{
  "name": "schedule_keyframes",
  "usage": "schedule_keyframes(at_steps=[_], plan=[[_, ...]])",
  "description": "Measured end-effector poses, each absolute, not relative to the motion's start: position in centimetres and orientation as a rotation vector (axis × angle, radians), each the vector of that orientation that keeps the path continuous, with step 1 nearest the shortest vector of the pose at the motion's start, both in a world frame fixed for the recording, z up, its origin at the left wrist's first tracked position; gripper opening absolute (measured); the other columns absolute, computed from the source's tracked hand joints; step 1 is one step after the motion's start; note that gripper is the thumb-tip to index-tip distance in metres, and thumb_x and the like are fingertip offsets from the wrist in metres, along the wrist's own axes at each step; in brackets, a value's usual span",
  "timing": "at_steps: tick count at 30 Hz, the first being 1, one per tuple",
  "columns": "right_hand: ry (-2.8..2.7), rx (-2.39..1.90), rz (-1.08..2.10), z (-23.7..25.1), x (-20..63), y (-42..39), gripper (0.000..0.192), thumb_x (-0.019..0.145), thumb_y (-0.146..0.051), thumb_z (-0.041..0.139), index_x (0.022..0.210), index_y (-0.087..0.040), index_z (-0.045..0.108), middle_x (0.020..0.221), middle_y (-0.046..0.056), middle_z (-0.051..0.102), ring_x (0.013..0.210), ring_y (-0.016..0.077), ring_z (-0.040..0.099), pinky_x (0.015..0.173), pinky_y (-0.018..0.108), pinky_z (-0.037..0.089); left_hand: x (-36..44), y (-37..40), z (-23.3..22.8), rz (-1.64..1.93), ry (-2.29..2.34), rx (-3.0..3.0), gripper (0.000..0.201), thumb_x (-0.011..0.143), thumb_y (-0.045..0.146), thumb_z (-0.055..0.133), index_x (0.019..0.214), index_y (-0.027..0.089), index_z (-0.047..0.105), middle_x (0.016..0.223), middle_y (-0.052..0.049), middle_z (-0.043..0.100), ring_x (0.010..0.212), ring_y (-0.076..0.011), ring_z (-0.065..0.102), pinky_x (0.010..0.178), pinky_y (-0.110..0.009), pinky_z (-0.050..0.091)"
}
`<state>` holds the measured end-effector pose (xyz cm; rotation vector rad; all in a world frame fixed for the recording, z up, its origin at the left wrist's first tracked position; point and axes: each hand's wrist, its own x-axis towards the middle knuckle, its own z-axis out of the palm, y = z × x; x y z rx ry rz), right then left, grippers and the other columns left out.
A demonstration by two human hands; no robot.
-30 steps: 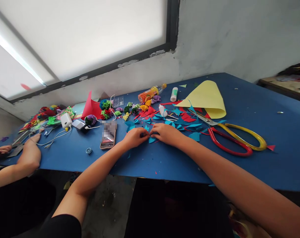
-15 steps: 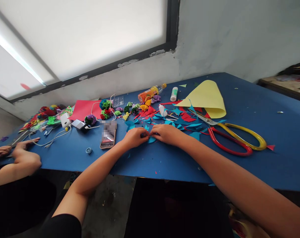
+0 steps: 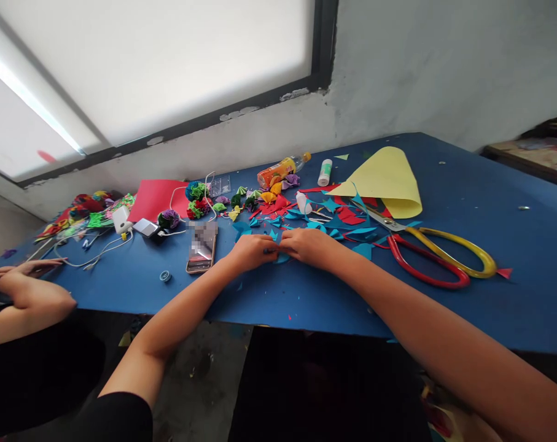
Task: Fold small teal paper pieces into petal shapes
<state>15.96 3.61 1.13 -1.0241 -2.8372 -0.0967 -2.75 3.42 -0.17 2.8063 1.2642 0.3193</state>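
Observation:
In the middle of the blue table (image 3: 278, 301), my left hand (image 3: 254, 252) and my right hand (image 3: 309, 247) meet fingertip to fingertip. Both have closed fingers, pinching a small piece of blue paper (image 3: 282, 259) that they mostly hide. Just beyond my fingers lie blue paper scraps (image 3: 363, 233) and red paper scraps (image 3: 349, 215), with a small white bottle (image 3: 303, 203) among them. To the right of my right hand rest large scissors (image 3: 444, 252) with one red and one yellow handle. A phone (image 3: 201, 248) lies left of my left hand.
Farther back are an orange drink bottle (image 3: 278, 172), a glue stick (image 3: 325, 173), rolled yellow paper (image 3: 389, 184) and small folded paper pieces (image 3: 241, 202). Red paper (image 3: 156, 196), paper flowers (image 3: 198, 199) and white cables (image 3: 107, 252) lie leftward. Another person's arm (image 3: 36, 298) rests at far left.
My hands stay almost in place, fingertips still together at the blue paper. The other person's hands at far left have shifted slightly, and the view has moved a little.

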Motion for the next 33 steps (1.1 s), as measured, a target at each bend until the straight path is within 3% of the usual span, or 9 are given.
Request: schedule_keyframes(at_steps=[14,22,33], plan=[[-2.946,-1.045,-0.288,1.8,15.4,3.2,0.016,0.087,-0.012,0.049,0.091,-0.014,0.064,0.092,0.006,0.061,0.071,0.0146,0.059,0.05,0.024,0.027,-2.3,2.6,1.8,0.012,1.232,2.918,0.018,0.084,0.022,0.05,0.087,0.019,0.067,0.083,-0.002,0.066,0.075,-0.0141,0.06,0.057,-0.021,0.035],[-2.978,-1.024,-0.313,2.4,15.0,2.7,0.017,0.086,-0.008,0.051,0.089,-0.014,0.066,0.091,0.007,0.062,0.081,0.0182,0.06,0.06,0.026,0.037,-1.9,2.2,1.9,0.064,1.309,2.879,0.031,0.085,0.028,0.044,0.069,0.016,0.067,0.07,-0.004,0.065,0.063,-0.0134,0.056,0.053,-0.023,0.03],[-2.984,-0.979,-0.375,2.8,14.8,2.3,0.016,0.084,-0.006,0.053,0.08,-0.013,0.066,0.086,0.009,0.062,0.078,0.0188,0.057,0.058,0.026,0.032,-2.4,2.2,1.9,0.12,1.347,2.759,0.034,0.085,0.032,0.043,0.069,0.017,0.067,0.06,-0.002,0.062,0.053,-0.0102,0.046,0.05,-0.023,0.022]])
